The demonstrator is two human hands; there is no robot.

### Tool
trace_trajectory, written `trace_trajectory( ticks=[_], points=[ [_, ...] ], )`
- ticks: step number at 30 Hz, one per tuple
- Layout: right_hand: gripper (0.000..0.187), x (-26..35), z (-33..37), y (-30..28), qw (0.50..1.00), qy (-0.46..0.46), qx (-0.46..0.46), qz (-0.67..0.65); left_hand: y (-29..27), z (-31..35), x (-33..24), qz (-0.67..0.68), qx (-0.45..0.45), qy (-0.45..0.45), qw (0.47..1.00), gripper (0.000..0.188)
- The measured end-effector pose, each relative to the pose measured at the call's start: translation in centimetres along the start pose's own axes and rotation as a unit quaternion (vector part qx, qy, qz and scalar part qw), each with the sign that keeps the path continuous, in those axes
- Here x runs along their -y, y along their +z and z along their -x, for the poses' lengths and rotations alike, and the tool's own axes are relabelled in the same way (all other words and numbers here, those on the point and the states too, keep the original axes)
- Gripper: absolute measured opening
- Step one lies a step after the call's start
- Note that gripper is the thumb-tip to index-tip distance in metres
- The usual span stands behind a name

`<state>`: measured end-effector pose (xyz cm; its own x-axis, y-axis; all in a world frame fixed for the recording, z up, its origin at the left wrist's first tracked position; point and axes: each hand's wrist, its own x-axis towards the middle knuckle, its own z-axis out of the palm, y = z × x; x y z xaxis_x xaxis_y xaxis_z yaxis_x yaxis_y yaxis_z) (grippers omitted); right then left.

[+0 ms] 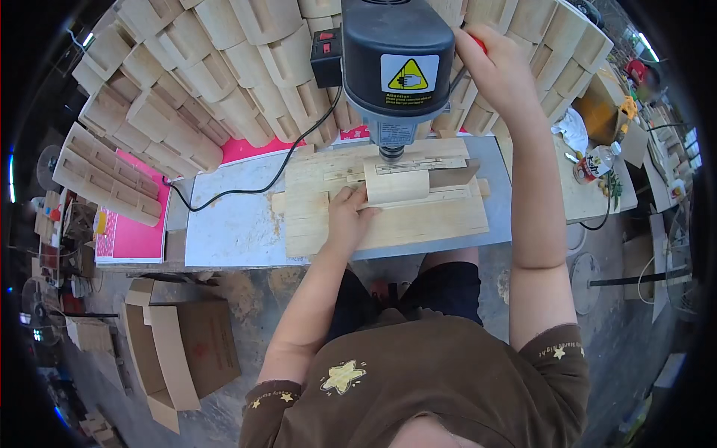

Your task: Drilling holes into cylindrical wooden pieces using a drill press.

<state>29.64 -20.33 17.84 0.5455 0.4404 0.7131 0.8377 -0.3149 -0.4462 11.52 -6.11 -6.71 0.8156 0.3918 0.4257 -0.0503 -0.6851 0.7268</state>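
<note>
Beneath the chuck [390,154] of a dark blue bench drill press [396,45] lies a pale, rounded wooden piece [403,187]. It sits in a wooden jig on a flat wooden board [314,233]. My left hand [348,218] grips the piece at its left end, with the thumb along the front side. Up at the right of the machine, my right hand [499,71] is closed around the feed handle, whose red knob [479,45] shows past the fingers. Whether the drill bit touches the wood cannot be made out.
Stacked slotted wooden pieces [216,67] wall off the back of the table. A black cable [246,192] curves across the left side. At the right, a bottle [597,162] stands on a side table. An open cardboard box [187,351] is on the floor at left.
</note>
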Motion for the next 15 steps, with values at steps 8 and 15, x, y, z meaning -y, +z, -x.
trace_trajectory(
  ticks=[8, 15],
  points=[
    [0.007, 2.4, 10.1, -0.9, 0.997, 0.023, -0.003, -0.071, 0.2, -0.1, -0.1, 0.024, -0.002, -0.023, 0.999, 0.054],
    [0.008, -1.3, 15.5, 4.2, 0.988, -0.081, -0.103, -0.082, 0.2, -0.1, 0.0, 0.015, 0.002, -0.017, 1.000, 0.052]
  ],
)
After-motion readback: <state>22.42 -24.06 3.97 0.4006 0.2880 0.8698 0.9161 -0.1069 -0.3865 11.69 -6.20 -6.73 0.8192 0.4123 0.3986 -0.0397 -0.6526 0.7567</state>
